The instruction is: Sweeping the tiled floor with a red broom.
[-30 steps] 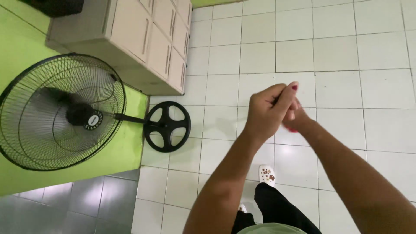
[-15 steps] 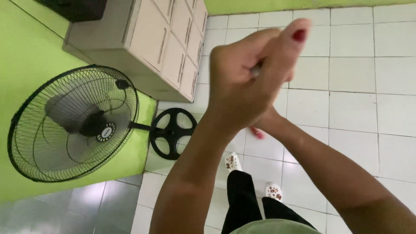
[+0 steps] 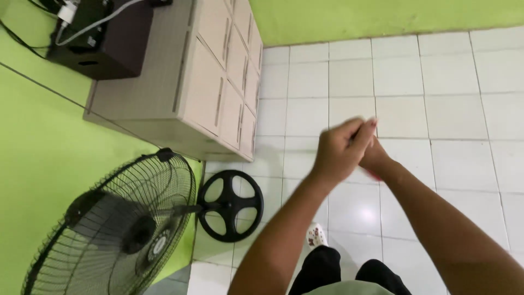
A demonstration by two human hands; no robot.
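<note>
While the white tiled floor (image 3: 436, 82) and beige drawer cabinet (image 3: 218, 82) now fill more of the view than a second ago, the black fan (image 3: 114, 229) has slid to the lower left. The left hand (image 3: 335, 153) stays wrapped over the right hand (image 3: 376, 158), both lowered again; whether either holds anything, I cannot tell.

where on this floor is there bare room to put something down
The white tile floor is bare on the right, from the green wall down past the clasped left hand and right hand. A narrower strip runs between the drawer cabinet and the hands. It is crowded lower left, around the fan, its round base and the feet.
</note>
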